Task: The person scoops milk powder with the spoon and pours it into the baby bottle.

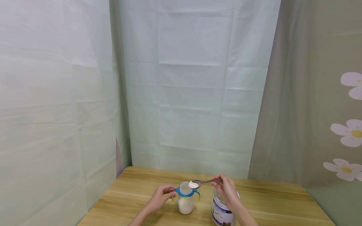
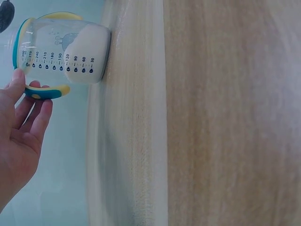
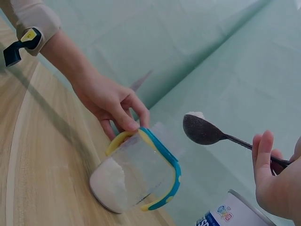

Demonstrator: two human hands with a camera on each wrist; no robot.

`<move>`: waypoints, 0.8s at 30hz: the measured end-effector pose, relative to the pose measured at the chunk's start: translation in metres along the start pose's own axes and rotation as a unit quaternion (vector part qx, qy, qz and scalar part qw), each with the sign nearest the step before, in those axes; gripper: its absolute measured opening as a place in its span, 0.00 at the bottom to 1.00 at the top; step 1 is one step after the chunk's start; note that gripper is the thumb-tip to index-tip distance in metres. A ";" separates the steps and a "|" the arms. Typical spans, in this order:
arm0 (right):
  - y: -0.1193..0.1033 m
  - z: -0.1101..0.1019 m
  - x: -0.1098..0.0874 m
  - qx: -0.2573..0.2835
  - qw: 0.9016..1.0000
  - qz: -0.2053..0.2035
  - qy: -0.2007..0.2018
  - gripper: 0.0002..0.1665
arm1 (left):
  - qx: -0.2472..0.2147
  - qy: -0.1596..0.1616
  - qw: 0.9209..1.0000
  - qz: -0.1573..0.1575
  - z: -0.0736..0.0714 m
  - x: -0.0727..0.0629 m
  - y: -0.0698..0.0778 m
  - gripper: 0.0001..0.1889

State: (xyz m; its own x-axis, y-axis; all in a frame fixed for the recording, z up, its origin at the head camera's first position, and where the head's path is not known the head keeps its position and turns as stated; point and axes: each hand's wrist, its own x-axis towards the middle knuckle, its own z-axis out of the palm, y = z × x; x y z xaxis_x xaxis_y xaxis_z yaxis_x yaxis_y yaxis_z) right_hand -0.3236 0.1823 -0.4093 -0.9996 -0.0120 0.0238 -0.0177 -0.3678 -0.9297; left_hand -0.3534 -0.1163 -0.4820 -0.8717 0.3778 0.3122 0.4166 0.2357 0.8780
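Note:
A clear baby bottle (image 1: 185, 201) with a blue and yellow two-handled collar stands upright on the table, partly filled with white powder (image 2: 88, 54). My left hand (image 1: 162, 197) pinches one of its handles (image 2: 47, 92) between thumb and fingers. In my right hand (image 1: 226, 190) I grip the handle of a dark spoon (image 3: 202, 130), its bowl heaped with white powder and held close above the bottle's open mouth. Below my right hand is a white and purple powder can (image 1: 222, 212), its top partly hidden by that hand and wrist.
The wood-grain table (image 1: 158, 175) has its back edge against a pale green curtain (image 1: 192, 125). More cloth hangs at the left and right, with white flowers (image 1: 350, 133) on the right one. A dark strap device (image 3: 30, 42) sits at the left wrist.

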 end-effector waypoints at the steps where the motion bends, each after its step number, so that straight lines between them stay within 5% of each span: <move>1: 0.000 0.001 0.000 0.000 1.000 -0.001 -0.001 0.19 | 0.001 0.000 1.000 -0.002 0.000 0.000 0.000 0.11; 13: 0.002 0.008 0.002 -0.002 1.000 0.002 -0.012 0.20 | 0.001 -0.005 1.000 0.005 -0.001 0.001 0.002 0.12; 24: 0.007 0.015 -0.002 -0.038 0.996 -0.028 -0.079 0.21 | 0.009 -0.005 1.000 0.007 -0.001 0.002 -0.006 0.11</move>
State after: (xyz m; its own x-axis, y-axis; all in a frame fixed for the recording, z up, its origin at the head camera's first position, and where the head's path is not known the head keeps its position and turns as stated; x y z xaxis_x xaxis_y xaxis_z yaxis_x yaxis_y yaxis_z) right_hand -0.3213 0.1654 -0.4108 -0.9815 -0.1417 0.1291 -0.0815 -0.3010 -0.9501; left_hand -0.3578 -0.1178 -0.4865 -0.8632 0.3899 0.3207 0.4334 0.2463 0.8669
